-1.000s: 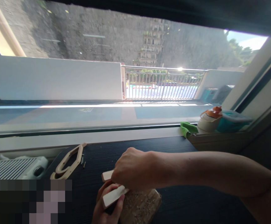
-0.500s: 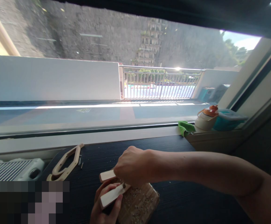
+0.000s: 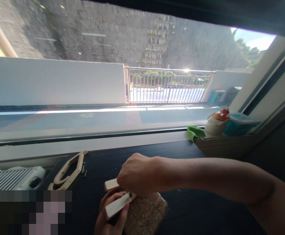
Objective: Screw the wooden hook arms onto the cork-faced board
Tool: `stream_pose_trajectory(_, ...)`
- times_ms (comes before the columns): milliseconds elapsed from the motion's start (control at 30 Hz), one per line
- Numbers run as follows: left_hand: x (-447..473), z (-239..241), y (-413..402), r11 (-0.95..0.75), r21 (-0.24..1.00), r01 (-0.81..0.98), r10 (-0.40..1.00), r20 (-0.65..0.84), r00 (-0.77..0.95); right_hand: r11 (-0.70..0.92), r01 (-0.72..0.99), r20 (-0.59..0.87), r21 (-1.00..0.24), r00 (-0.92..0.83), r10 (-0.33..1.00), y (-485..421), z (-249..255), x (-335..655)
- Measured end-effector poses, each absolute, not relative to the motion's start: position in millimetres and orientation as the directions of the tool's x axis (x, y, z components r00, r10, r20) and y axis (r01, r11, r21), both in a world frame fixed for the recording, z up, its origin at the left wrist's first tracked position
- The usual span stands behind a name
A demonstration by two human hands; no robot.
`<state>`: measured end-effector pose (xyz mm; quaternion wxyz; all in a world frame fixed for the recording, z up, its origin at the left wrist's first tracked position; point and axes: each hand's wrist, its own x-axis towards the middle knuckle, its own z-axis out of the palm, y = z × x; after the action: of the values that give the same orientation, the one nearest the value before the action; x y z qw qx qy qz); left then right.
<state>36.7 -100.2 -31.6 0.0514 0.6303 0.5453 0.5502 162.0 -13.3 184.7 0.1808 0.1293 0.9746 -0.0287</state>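
My left hand [image 3: 104, 217] is wrapped round a pale wooden piece with two bar-like arms, thumb and fingers on either side of the nearer arm [image 3: 116, 207]. The farther arm [image 3: 111, 184] runs in under my right hand [image 3: 139, 174]. That hand is a closed fist, palm down, over the inner ends of the arms; its fingertips and anything in them are hidden. A small dark hole or fastener shows on the nearer arm beside the fist. Below the fist lies a brown wooden block [image 3: 146, 212], its top speckled with small bits.
At the left of the dark table [image 3: 181, 209] lies a pale wooden frame [image 3: 70, 173] with several screws [image 3: 84, 169] beside it. A green cloth [image 3: 195, 133], a bottle with an orange top [image 3: 217, 122] and a teal box [image 3: 240, 124] stand by the window.
My right fist has shifted very slightly to the left over the wooden piece. My left hand keeps its hold, and the view has tilted a little.
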Motion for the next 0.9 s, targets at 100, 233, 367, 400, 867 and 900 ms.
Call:
stream_pose_trajectory(100, 38, -30, -99, -0.415, 0.663, 0.623, 0.734, 0.649, -0.202, 0.954, 0.301, -0.360, -0.006, -0.891, 0.278, -13, 183, 162)
stream_pose_trajectory(233, 38, -29, -99, -0.419, 0.673, 0.610, 0.732, 0.648, -0.212, 0.958, 0.285, -0.346, 0.010, -0.898, 0.271, -13, 186, 160)
stream_pose_trajectory(367, 37, -31, -100, -0.409, 0.677, 0.611, 0.729, 0.645, -0.227, 0.975, 0.223, -0.351, 0.003, -0.913, 0.210, -15, 193, 160)
stream_pose_trajectory(400, 37, -32, -100, -0.398, 0.680, 0.615, 0.737, 0.637, -0.228, 0.975, 0.220, -0.365, 0.004, -0.908, 0.207, -16, 194, 160)
stream_pose_trajectory(867, 39, -30, -98, -0.442, 0.675, 0.591, 0.708, 0.667, -0.232, 0.939, 0.341, -0.380, -0.036, -0.874, 0.303, -13, 181, 164)
stream_pose_trajectory(900, 39, -30, -98, -0.444, 0.674, 0.591, 0.706, 0.669, -0.232, 0.936, 0.351, -0.383, -0.029, -0.869, 0.314, -14, 182, 164)
